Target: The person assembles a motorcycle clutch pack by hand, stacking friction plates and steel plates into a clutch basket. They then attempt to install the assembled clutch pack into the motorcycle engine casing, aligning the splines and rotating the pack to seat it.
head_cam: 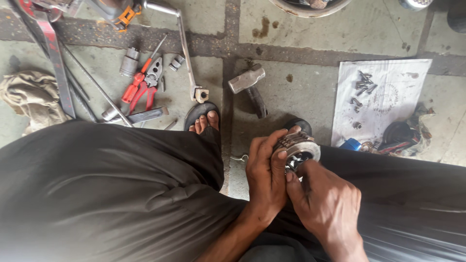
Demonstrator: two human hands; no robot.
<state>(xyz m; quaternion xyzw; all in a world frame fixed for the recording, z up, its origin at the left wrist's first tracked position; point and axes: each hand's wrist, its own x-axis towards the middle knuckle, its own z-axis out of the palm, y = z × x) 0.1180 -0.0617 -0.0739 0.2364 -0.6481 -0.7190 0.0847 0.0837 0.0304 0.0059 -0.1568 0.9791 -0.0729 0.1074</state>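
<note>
While the round toothed metal assembly (297, 148) is gripped at its left rim by the left hand (266, 174) above the lap, its lower edge is pinched by the right hand (324, 201), with the hammer (250, 83) and pliers (145, 83) lying well apart on the floor (291, 97).

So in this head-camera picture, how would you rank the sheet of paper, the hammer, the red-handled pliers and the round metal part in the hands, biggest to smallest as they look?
1. Sheet of paper, clearly largest.
2. Hammer, red-handled pliers and round metal part held by the left hand look too alike to rank, and the part is nearer the camera.
</note>
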